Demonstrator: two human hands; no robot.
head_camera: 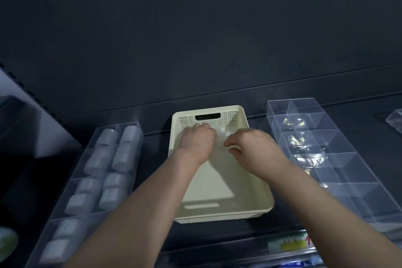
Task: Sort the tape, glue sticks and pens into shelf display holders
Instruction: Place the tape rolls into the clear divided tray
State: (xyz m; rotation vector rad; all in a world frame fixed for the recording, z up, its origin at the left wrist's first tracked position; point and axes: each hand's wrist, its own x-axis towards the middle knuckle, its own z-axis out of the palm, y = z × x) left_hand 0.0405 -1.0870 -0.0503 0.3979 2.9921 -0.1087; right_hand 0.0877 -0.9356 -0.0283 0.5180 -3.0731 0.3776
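Glue sticks [121,154], or what I take for them, pale stubby cylinders blurred in this view, lie in pairs in the compartments of the left holder [118,124], a clear divided tray on the dark shelf [152,148]. Each compartment that I can see there has two lying side by side.

Between the two trays sits the cream basket [217,217], perforated at its far wall with a handle slot cut through. Both my forearms reach into it. My left hand [196,143] is at the basket's far end, knuckles up and fingers curled down toward the floor; I cannot tell whether they have hold of anything. My right hand [250,148] is just beside it, fingers bent and thumb drawn in toward the forefinger. Whether it pinches something I cannot tell, since the spot between the two hands is only a pale smear.

The right holder [359,180] — clear too, with more compartments — stands just right of the basket. Glinting clear things [304,143] lie in its middle sections, and its near sections show only bare plastic.
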